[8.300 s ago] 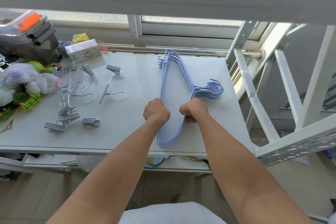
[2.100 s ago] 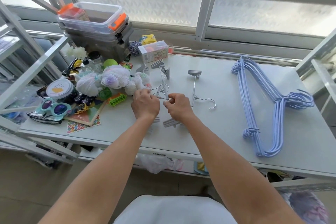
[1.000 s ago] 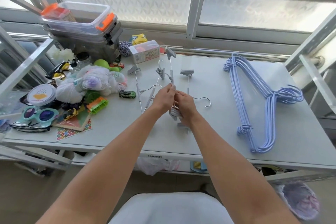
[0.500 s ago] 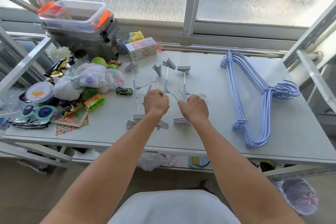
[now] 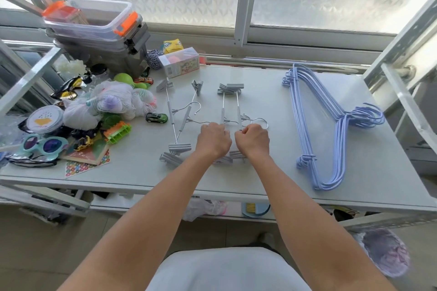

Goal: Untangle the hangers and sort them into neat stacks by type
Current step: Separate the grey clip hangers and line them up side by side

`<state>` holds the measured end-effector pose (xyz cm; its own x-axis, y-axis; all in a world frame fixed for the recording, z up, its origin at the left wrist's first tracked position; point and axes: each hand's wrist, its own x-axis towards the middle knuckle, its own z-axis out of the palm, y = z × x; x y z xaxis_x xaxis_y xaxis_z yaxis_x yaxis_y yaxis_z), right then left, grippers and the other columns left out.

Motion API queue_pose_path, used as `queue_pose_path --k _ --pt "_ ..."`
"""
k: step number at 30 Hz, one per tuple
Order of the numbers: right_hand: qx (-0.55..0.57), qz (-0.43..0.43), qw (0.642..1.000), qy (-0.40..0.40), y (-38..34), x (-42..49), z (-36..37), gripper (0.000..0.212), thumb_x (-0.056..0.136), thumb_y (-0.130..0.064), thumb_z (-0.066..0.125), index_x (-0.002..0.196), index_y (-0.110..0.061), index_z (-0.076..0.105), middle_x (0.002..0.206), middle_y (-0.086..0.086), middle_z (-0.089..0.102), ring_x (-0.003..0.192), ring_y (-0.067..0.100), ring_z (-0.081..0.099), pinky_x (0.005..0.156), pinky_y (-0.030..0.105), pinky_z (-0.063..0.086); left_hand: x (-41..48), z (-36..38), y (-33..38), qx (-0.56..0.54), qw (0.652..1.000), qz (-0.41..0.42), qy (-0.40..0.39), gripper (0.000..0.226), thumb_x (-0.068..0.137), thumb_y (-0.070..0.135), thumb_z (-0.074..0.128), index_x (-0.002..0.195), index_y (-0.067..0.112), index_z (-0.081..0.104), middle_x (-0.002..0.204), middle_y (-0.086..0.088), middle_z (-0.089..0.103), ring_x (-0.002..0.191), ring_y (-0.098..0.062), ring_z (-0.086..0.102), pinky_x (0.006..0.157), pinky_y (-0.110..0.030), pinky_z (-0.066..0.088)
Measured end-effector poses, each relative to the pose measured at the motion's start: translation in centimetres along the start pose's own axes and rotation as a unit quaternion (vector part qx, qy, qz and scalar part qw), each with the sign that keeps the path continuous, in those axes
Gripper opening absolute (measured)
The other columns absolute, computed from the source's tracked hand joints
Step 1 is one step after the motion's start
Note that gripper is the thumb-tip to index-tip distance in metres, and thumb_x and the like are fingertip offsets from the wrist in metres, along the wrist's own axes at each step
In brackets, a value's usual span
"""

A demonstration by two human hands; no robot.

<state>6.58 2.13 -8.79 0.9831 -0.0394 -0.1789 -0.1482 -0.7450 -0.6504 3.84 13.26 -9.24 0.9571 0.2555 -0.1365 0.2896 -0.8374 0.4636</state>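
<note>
Several grey clip hangers lie on the white table (image 5: 260, 179). Two of them (image 5: 230, 106) lie side by side in the middle, clips together at the far end. My left hand (image 5: 214, 140) and my right hand (image 5: 253, 140) are both curled over their near halves, each gripping a hanger. Two more clip hangers (image 5: 178, 120) lie crossed to the left, untouched. A neat stack of blue wire hangers (image 5: 335, 125) rests on the table's right side, hooks pointing right.
Toys crowd the left side: a string bag of soft toys (image 5: 111, 106), a toy car (image 5: 156, 117), toy sunglasses (image 5: 45, 145), an orange-green block (image 5: 117, 130). Stacked plastic boxes (image 5: 94, 28) and a small carton (image 5: 179, 61) stand at the back. White metal frames (image 5: 406, 92) flank the table.
The two middle clip hangers came down from being held up and now lie parallel on the table. My hands have moved closer together over their near ends.
</note>
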Motion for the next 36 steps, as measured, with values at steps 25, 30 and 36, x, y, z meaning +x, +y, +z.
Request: queue_pose_path --k 25,30,36 --pt "-0.079 -0.029 0.996 0.008 0.3 0.2 -0.6 0.03 0.079 -0.011 0.053 0.104 -0.013 0.07 0.099 0.015 0.07 0.097 0.036 0.064 0.074 0.03 0.048 -1.7 0.6 -2.8 0.097 0.995 0.026 -0.012 0.053 0.1 0.044 0.02 0.149 0.025 0.026 0.16 0.01 0.017 0.148 -0.021 0.003 0.108 -0.05 0.017" --pt "-0.112 -0.05 0.992 -0.029 0.4 0.3 -0.6 0.029 0.081 -0.012 0.049 0.103 -0.017 0.067 0.104 0.014 0.068 0.098 0.034 0.062 0.073 0.029 0.042 -1.6 0.8 -2.8 0.074 0.997 0.026 0.001 0.054 0.1 0.044 0.021 0.149 0.023 0.028 0.16 0.01 0.019 0.148 -0.019 0.004 0.108 -0.048 0.016" --pt "-0.132 -0.06 0.989 -0.039 0.5 0.6 -0.5 0.034 0.093 -0.024 0.044 0.121 -0.023 0.062 0.119 0.011 0.065 0.11 0.033 0.06 0.084 0.035 0.047 -1.6 0.9 -2.7 0.118 0.992 0.034 0.023 0.052 0.099 0.044 0.025 0.146 0.022 0.034 0.158 0.008 0.025 0.146 -0.022 0.009 0.106 -0.047 0.019"
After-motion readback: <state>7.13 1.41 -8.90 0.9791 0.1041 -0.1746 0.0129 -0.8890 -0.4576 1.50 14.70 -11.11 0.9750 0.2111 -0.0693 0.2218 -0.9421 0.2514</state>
